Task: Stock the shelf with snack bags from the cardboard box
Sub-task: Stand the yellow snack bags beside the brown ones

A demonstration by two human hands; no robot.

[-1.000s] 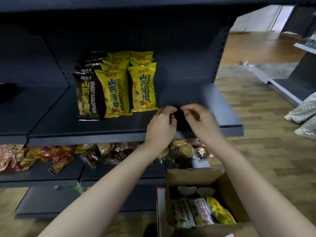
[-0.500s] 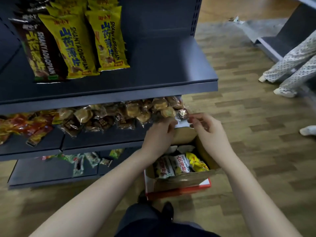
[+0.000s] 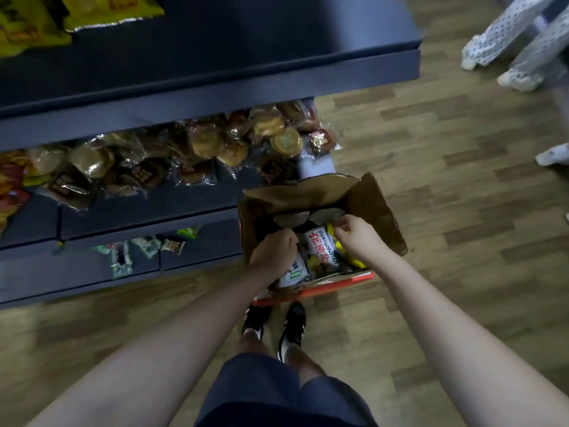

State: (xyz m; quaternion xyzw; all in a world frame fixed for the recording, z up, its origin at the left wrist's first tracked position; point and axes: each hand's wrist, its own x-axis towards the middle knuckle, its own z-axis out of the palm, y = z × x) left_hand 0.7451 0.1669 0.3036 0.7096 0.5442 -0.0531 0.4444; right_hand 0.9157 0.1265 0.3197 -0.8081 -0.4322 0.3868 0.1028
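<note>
Both hands reach into the cardboard box [image 3: 378, 208] on the floor below the shelf [image 3: 215, 75]: the left hand [image 3: 274, 251] curls over a white snack bag [image 3: 294, 271], the right hand [image 3: 358, 234] pinches a yellow bag [image 3: 345, 252], evidently lifting stock for shelving.

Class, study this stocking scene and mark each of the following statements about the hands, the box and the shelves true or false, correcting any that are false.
1. Both hands are down inside the cardboard box. True.
2. The cardboard box stands on the top shelf. False: it stands on the floor, beside the shelving.
3. The right hand is at a yellow snack bag. True.
4. The box is empty. False: it holds several bags, among them a white and red snack bag between the two hands.
5. The left hand rests on the top shelf. False: it is in the box, over a white snack bag.
</note>
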